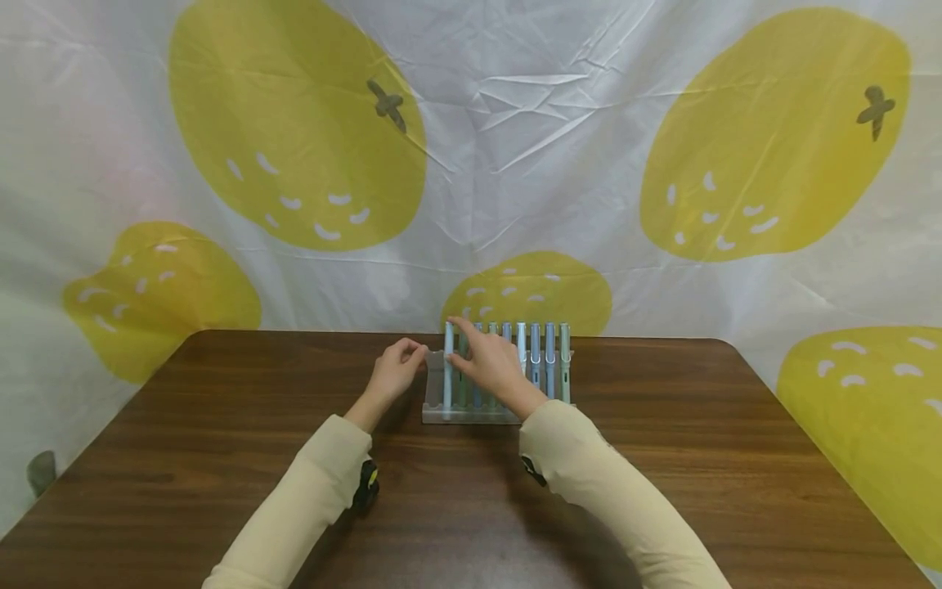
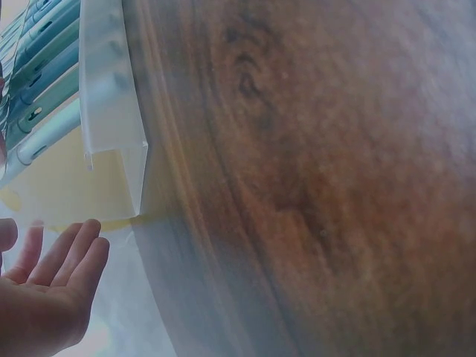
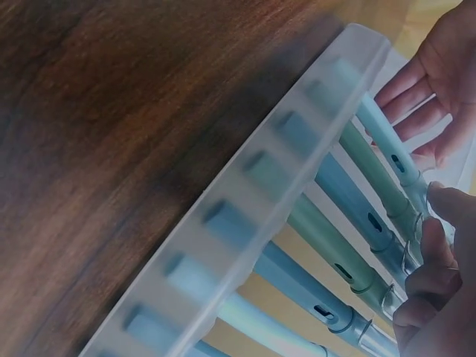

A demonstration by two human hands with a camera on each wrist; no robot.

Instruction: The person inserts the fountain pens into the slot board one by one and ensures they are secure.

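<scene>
A clear plastic pen stand (image 1: 471, 416) holds a row of capped pens in pale blue, blue and green. The pale blue pen (image 1: 448, 380) stands at the left end of the row. My right hand (image 1: 495, 360) holds this pen by its capped upper part, index finger at the top and thumb lower down. My left hand (image 1: 393, 372) pinches the stand's left edge between thumb and index finger. In the left wrist view the other fingers (image 2: 71, 256) of that hand stretch out loosely. Part of the row is hidden behind my right hand.
The stand sits near the back of a dark brown wooden table (image 1: 648, 458). Behind the table hangs a white cloth (image 1: 515, 188) printed with large yellow lemons. A green pen (image 1: 565, 360) marks the right end of the row.
</scene>
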